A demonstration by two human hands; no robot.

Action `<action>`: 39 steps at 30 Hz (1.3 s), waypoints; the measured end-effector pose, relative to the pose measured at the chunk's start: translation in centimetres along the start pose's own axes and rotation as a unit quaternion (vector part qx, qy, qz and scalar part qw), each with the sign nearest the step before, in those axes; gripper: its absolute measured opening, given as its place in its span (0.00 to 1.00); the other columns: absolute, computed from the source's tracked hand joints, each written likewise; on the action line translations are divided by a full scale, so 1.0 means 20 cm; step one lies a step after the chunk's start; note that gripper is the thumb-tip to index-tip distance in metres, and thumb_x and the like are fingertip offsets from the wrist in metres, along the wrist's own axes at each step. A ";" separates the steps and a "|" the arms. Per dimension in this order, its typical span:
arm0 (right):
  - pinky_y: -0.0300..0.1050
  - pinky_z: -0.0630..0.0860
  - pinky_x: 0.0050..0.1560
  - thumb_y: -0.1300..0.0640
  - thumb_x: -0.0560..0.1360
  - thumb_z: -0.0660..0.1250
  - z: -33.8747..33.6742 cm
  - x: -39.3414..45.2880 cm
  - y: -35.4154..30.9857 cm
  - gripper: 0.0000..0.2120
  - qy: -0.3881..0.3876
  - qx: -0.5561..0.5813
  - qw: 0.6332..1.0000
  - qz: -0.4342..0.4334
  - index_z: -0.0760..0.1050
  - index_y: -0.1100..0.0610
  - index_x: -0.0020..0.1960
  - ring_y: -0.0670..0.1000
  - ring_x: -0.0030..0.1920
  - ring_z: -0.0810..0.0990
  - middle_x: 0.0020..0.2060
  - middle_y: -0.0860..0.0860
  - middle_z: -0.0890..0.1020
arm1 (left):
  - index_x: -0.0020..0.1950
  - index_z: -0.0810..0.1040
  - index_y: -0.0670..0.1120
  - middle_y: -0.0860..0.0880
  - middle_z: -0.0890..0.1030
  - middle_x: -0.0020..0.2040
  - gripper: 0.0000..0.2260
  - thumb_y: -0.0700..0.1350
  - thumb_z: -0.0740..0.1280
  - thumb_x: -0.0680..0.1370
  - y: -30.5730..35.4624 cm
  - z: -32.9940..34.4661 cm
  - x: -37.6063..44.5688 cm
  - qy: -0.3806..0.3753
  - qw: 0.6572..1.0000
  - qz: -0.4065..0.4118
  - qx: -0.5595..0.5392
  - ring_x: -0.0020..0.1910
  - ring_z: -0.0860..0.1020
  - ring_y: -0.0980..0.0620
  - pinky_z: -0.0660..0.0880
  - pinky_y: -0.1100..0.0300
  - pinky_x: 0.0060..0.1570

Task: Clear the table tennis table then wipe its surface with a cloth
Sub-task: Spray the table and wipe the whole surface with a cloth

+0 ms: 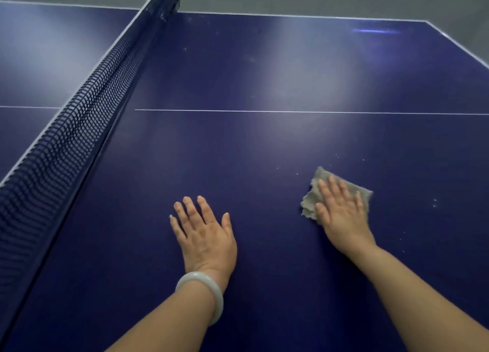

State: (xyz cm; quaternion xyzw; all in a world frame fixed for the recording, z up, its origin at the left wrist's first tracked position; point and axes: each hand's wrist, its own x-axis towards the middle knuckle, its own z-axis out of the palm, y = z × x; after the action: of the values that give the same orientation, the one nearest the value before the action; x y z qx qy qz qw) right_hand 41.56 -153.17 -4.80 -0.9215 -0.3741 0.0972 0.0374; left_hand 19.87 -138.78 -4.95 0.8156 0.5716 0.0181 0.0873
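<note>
The dark blue table tennis table (264, 145) fills the view. A small grey cloth (317, 182) lies flat on it at the lower right. My right hand (341, 211) presses down on the cloth with straight fingers, covering most of it. My left hand (205, 232) rests flat on the bare table surface to the left of the cloth, fingers spread, a pale bangle on its wrist. Small white specks dot the surface to the right of the cloth.
The dark net (79, 119) runs diagonally from the lower left to the top centre, left of both hands. A white centre line (291, 111) crosses the table. The white-edged far and right borders meet at the top right, with grey floor beyond.
</note>
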 end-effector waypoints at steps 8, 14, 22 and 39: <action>0.55 0.29 0.73 0.41 0.77 0.33 0.07 0.06 -0.53 0.31 0.013 0.000 0.995 -0.102 0.37 0.50 0.79 0.50 0.77 0.33 0.77 0.48 0.36 | 0.79 0.50 0.42 0.39 0.51 0.79 0.31 0.58 0.43 0.80 0.01 0.03 0.01 0.008 1.000 -0.007 0.017 0.78 0.46 0.40 0.43 0.43 0.76; 0.54 0.35 0.75 0.39 0.76 0.36 -0.03 0.33 -0.08 0.32 0.010 -0.021 0.994 -0.107 0.43 0.47 0.79 0.49 0.78 0.40 0.76 0.44 0.38 | 0.77 0.59 0.41 0.37 0.60 0.77 0.30 0.56 0.41 0.81 0.00 0.06 0.01 0.021 0.999 -0.008 0.049 0.77 0.53 0.38 0.50 0.41 0.75; 0.59 0.38 0.76 0.45 0.82 0.47 -0.15 0.67 0.04 0.29 -0.001 0.026 0.991 0.134 0.45 0.52 0.80 0.52 0.78 0.41 0.79 0.50 0.43 | 0.74 0.66 0.39 0.35 0.65 0.73 0.31 0.57 0.47 0.79 -0.01 0.08 0.02 0.040 0.998 0.002 0.048 0.75 0.59 0.37 0.54 0.40 0.73; 0.58 0.40 0.76 0.44 0.82 0.48 -0.27 0.97 0.42 0.28 -0.006 0.013 0.987 0.161 0.47 0.50 0.80 0.50 0.78 0.42 0.79 0.49 0.45 | 0.73 0.67 0.36 0.34 0.66 0.73 0.32 0.57 0.49 0.78 -0.03 0.10 0.02 0.089 0.995 0.014 0.041 0.74 0.61 0.36 0.56 0.38 0.72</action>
State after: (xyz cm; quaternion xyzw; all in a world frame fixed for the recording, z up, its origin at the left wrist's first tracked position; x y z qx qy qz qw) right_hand 62.01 -145.57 -3.67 -0.9685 -0.2201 0.1124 0.0313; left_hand 19.78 -138.53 -7.04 0.8218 0.5656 0.0689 0.0024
